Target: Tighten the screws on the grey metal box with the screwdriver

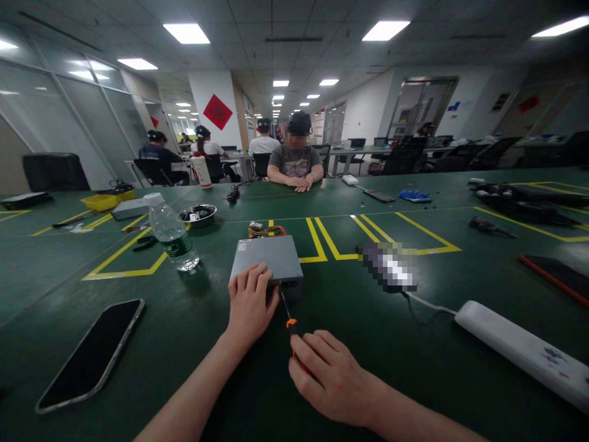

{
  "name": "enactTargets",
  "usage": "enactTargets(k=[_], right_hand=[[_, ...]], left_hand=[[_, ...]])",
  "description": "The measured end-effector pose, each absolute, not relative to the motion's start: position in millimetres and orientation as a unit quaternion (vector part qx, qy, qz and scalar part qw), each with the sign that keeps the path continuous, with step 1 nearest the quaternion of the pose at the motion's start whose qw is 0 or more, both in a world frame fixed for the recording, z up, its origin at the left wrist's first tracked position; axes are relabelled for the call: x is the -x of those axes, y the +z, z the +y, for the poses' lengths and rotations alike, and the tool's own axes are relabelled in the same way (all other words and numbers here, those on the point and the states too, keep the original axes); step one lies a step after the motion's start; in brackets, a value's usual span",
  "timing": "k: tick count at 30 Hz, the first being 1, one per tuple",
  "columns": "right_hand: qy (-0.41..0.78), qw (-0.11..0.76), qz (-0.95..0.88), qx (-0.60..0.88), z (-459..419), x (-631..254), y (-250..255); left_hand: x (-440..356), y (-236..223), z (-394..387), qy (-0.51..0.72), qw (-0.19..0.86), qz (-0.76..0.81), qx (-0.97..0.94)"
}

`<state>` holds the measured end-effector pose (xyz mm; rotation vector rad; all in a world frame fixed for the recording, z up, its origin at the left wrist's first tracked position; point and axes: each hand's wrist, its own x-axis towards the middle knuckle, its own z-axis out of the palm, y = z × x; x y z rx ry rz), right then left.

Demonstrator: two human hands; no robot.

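A grey computer power supply (276,255) lies on the green table, with a bundle of coloured cables (267,230) at its far side. My left hand (251,304) grips its near left corner, fingers over the top and thumb by the near face. In my right hand (326,374) is a screwdriver (291,325) with an orange and black handle, closed in the fingers. Its thin shaft points up and away, the tip meeting the near face of the power supply. Whether the tip sits in a screw is too small to make out.
Left of the power supply stand a water bottle (175,236) and a metal bowl (197,215) of small parts. A phone (92,356) lies near left. On the right are a white power strip (519,350) and a blurred-out device (386,267). A person (296,159) sits opposite.
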<state>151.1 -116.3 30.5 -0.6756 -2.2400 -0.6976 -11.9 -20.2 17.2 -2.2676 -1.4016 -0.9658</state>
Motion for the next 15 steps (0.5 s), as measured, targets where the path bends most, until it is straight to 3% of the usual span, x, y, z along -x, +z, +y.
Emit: enactTargets(k=[15], right_hand=[[-0.208,0.341,-0.885,0.238,-115.3,-147.9,31.1]], left_hand=[[10.4,22.0,-23.6,-0.332,0.128,-0.499,0.79]])
